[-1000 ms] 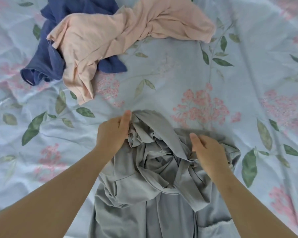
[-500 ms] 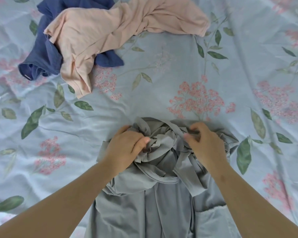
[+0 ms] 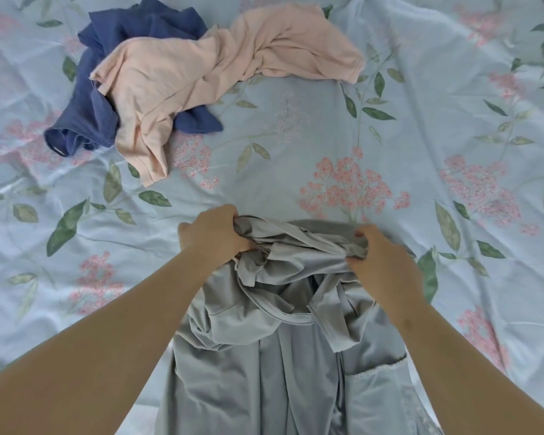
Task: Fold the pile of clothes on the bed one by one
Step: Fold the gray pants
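Note:
A crumpled grey garment point(image 3: 274, 350) lies on the bed in front of me, its lower part spread toward the near edge. My left hand point(image 3: 212, 232) grips the bunched top of it on the left. My right hand point(image 3: 382, 262) pinches the bunched fabric on the right. Between the two hands the cloth is twisted in folds. Farther back on the left lies a peach shirt point(image 3: 201, 76), draped over a dark blue garment point(image 3: 91, 120).
The bed is covered by a pale blue sheet point(image 3: 296, 146) printed with pink flowers and green leaves, wrinkled in places. Bare sheet lies to the right and between the grey garment and the two other clothes.
Both hands have shifted their hold on the top of the grey garment and moved apart, the left going left and the right going right, stretching the bunched fabric between them.

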The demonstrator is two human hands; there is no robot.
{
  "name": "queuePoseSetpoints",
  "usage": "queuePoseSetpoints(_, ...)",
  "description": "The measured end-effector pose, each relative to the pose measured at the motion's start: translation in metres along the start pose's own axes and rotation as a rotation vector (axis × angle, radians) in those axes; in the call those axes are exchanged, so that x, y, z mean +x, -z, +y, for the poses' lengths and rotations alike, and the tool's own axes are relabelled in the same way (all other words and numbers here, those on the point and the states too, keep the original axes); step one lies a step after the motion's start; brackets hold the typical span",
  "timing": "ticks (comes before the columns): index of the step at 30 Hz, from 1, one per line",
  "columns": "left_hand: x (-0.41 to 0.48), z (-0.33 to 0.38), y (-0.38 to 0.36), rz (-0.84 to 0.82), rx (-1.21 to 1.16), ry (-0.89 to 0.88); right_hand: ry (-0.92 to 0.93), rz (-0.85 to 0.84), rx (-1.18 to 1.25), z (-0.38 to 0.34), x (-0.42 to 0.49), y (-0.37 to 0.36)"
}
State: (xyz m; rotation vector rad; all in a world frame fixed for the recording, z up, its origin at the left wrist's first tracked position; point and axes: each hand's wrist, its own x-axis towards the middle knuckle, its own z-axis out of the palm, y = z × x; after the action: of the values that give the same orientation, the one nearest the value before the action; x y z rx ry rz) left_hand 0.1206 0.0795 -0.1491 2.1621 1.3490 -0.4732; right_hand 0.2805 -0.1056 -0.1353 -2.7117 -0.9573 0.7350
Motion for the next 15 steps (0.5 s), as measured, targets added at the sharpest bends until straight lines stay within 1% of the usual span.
queuePoseSetpoints(1, 0.001, 0.001, 0.013, -0.037, 0.054, -0.022, -0.015, 0.042, 0.096, -0.005, 0.003, 0.01)
queuePoseSetpoints(3, 0.007, 0.005, 0.046, -0.098, 0.143, -0.093, -0.099, 0.115, 0.393, -0.02, 0.017, 0.037)
queuePoseSetpoints(4, 0.01, 0.009, 0.063, -0.071, 0.185, -0.119, -0.147, 0.13, 0.549, -0.029, 0.026, 0.052)
queuePoseSetpoints(5, 0.014, 0.014, 0.082, -0.015, 0.204, -0.13, -0.175, 0.135, 0.683, -0.039, 0.035, 0.069)
queuePoseSetpoints(6, 0.016, 0.021, 0.101, 0.061, 0.172, -0.126, -0.172, 0.157, 0.792, -0.049, 0.042, 0.086)
queuePoseSetpoints(7, 0.018, 0.027, 0.119, 0.161, 0.078, -0.115, -0.143, 0.216, 0.881, -0.061, 0.048, 0.104)
queuePoseSetpoints(8, 0.02, 0.033, 0.134, 0.283, -0.035, -0.105, -0.083, 0.321, 0.938, -0.072, 0.051, 0.119)
queuePoseSetpoints(10, 0.021, 0.043, 0.155, 0.574, -0.226, -0.097, 0.096, 0.572, 0.865, -0.086, 0.052, 0.139)
queuePoseSetpoints(11, 0.018, 0.046, 0.159, 0.673, -0.28, -0.108, 0.168, 0.634, 0.78, -0.088, 0.05, 0.141)
queuePoseSetpoints(12, 0.014, 0.048, 0.157, 0.679, -0.287, -0.116, 0.214, 0.63, 0.686, -0.085, 0.048, 0.137)
queuePoseSetpoints(13, 0.011, 0.048, 0.148, 0.586, -0.251, -0.112, 0.225, 0.565, 0.582, -0.08, 0.045, 0.127)
queuePoseSetpoints(15, 0.008, 0.04, 0.115, 0.252, -0.08, -0.06, 0.169, 0.301, 0.308, -0.063, 0.038, 0.095)
